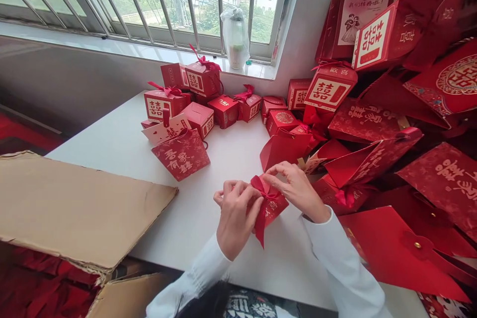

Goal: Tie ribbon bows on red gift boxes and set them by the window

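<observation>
1. Red box point(274, 204) near the table's point(231, 159) front edge; our left hand point(234, 216) and right hand point(298, 190) both pinch its ribbon point(261, 186).
2. We judge the tying half done; finished boxes point(203, 79) crowd the far edge.

The small box point(275, 207) and its ribbon point(261, 188) are red, the table point(231, 159) white, the cardboard point(74, 208) brown.

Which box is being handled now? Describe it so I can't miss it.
On the white table, near its front edge, the left hand and right hand hold a small red gift box. Only it is in hand, its ribbon bow between the fingers.
</observation>
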`<action>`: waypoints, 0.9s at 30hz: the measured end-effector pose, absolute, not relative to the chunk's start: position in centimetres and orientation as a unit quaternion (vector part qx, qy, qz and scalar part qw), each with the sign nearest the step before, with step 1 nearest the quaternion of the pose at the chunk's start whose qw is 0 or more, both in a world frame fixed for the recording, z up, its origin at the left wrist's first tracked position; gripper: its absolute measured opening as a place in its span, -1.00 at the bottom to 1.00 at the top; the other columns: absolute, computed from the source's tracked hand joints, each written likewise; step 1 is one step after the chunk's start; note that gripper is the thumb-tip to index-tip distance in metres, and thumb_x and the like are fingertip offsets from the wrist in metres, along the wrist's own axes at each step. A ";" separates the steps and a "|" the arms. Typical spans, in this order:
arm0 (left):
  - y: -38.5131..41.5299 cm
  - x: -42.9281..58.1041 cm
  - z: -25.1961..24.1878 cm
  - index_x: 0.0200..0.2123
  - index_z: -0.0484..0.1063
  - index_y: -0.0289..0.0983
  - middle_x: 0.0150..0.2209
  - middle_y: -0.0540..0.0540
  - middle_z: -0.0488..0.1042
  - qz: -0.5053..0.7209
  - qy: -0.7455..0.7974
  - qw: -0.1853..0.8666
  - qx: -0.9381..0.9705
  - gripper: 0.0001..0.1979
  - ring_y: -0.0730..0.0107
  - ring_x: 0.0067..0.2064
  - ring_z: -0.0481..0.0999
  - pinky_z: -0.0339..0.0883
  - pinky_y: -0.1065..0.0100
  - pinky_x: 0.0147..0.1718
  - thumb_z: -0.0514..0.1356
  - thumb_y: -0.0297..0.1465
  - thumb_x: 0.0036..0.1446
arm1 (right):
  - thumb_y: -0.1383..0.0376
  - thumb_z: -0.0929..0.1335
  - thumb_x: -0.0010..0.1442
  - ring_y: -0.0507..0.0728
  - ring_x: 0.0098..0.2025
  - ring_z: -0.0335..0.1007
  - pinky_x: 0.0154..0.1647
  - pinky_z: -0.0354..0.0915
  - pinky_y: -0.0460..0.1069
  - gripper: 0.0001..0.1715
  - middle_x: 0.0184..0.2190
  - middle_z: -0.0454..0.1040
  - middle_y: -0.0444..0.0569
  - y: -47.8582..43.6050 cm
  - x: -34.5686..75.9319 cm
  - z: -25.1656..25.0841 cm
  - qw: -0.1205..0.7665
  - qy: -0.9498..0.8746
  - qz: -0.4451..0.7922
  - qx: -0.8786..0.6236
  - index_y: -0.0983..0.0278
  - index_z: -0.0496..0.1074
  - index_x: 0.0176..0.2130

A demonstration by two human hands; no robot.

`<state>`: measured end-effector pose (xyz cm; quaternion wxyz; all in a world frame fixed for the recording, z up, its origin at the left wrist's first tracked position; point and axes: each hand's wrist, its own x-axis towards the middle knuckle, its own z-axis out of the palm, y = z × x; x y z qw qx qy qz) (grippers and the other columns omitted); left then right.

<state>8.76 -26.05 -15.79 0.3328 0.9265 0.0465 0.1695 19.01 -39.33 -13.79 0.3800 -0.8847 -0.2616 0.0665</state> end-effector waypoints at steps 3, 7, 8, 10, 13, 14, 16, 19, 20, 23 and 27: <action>-26.2 8.6 -16.2 -0.38 0.43 -0.21 -0.30 -0.05 0.46 0.179 0.056 0.330 0.925 -0.88 0.17 -0.10 0.28 0.00 0.13 -0.22 0.13 -0.46 0.19 | 0.00 0.31 0.17 0.14 -0.19 0.29 -0.14 0.16 0.04 -0.65 -0.32 0.46 -0.09 -38.2 19.7 -13.3 0.348 -0.293 0.108 -0.884 0.17 0.52 -0.40; -26.5 8.4 -16.6 -0.39 0.44 -0.22 -0.30 -0.06 0.47 0.208 0.060 0.323 0.921 -0.88 0.16 -0.10 0.27 0.02 0.14 -0.22 0.14 -0.46 0.19 | 0.10 0.37 0.10 0.13 -0.26 0.26 -0.22 0.16 0.02 -0.71 -0.43 0.41 -0.10 -37.0 19.7 -12.8 0.309 -0.297 0.106 -0.897 0.21 0.47 -0.54; -26.5 8.4 -16.7 -0.39 0.44 -0.21 -0.30 -0.07 0.46 0.214 0.062 0.322 0.920 -0.88 0.16 -0.09 0.26 0.02 0.14 -0.22 0.14 -0.47 0.19 | 0.14 0.37 0.09 0.12 -0.27 0.26 -0.22 0.17 0.01 -0.72 -0.44 0.41 -0.11 -36.9 19.8 -12.8 0.319 -0.304 0.110 -0.891 0.22 0.45 -0.56; -26.5 8.4 -16.6 -0.39 0.43 -0.22 -0.29 -0.08 0.46 0.217 0.071 0.323 0.918 -0.88 0.14 -0.09 0.26 0.01 0.13 -0.22 0.14 -0.47 0.19 | 0.19 0.35 0.10 0.09 -0.31 0.27 -0.25 0.17 -0.01 -0.73 -0.44 0.40 -0.12 -37.1 19.8 -12.9 0.374 -0.311 0.125 -0.865 0.23 0.44 -0.57; -26.5 8.3 -16.6 -0.39 0.41 -0.22 -0.29 -0.09 0.45 0.210 0.088 0.328 0.917 -0.88 0.14 -0.11 0.25 0.00 0.12 -0.25 0.12 -0.48 0.19 | 0.18 0.38 0.05 0.04 -0.38 0.26 -0.32 0.17 -0.04 -0.79 -0.44 0.39 -0.15 -37.9 20.0 -14.1 0.519 -0.245 0.157 -0.803 0.25 0.45 -0.51; -26.5 8.3 -16.5 -0.39 0.40 -0.23 -0.29 -0.09 0.44 0.206 0.092 0.329 0.917 -0.87 0.14 -0.12 0.24 0.00 0.12 -0.25 0.11 -0.48 0.20 | 0.17 0.41 0.03 0.04 -0.39 0.26 -0.33 0.17 -0.05 -0.79 -0.44 0.39 -0.15 -38.3 20.0 -14.7 0.563 -0.210 0.165 -0.782 0.25 0.45 -0.50; -26.6 8.3 -16.5 -0.40 0.38 -0.24 -0.30 -0.09 0.42 0.196 0.095 0.327 0.920 -0.85 0.15 -0.14 0.23 -0.02 0.12 -0.26 0.08 -0.48 0.22 | 0.12 0.41 0.02 0.04 -0.39 0.26 -0.33 0.19 -0.05 -0.75 -0.43 0.39 -0.14 -38.8 19.9 -16.1 0.610 -0.166 0.172 -0.756 0.26 0.44 -0.47; -26.7 8.3 -16.4 -0.40 0.37 -0.25 -0.30 -0.10 0.40 0.175 0.091 0.311 0.930 -0.81 0.16 -0.15 0.21 -0.04 0.12 -0.28 0.04 -0.48 0.25 | 0.05 0.41 0.02 0.04 -0.38 0.28 -0.31 0.22 -0.04 -0.67 -0.41 0.39 -0.12 -39.2 19.5 -17.8 0.651 -0.131 0.179 -0.726 0.28 0.41 -0.44; -26.7 8.3 -16.3 -0.40 0.36 -0.25 -0.30 -0.10 0.39 0.168 0.089 0.304 0.933 -0.81 0.16 -0.15 0.21 -0.05 0.12 -0.28 0.02 -0.48 0.25 | 0.04 0.41 0.01 0.04 -0.38 0.28 -0.31 0.22 -0.05 -0.65 -0.41 0.38 -0.12 -39.1 19.3 -18.1 0.665 -0.121 0.180 -0.715 0.28 0.41 -0.43; -26.8 8.3 -16.2 -0.40 0.35 -0.26 -0.31 -0.11 0.38 0.156 0.087 0.290 0.940 -0.79 0.16 -0.16 0.22 -0.05 0.13 -0.30 0.00 -0.48 0.26 | 0.04 0.43 -0.02 0.03 -0.36 0.29 -0.30 0.23 -0.06 -0.64 -0.41 0.38 -0.14 -38.6 19.0 -18.3 0.697 -0.096 0.182 -0.686 0.28 0.41 -0.40; -26.6 8.4 -16.1 -0.40 0.34 -0.27 -0.30 -0.10 0.40 0.151 0.087 0.272 0.946 -0.79 0.17 -0.16 0.24 -0.05 0.13 -0.28 -0.01 -0.45 0.27 | 0.05 0.45 -0.03 0.01 -0.42 0.29 -0.36 0.22 -0.08 -0.64 -0.47 0.40 -0.16 -38.0 18.9 -17.9 0.721 -0.081 0.213 -0.654 0.28 0.41 -0.39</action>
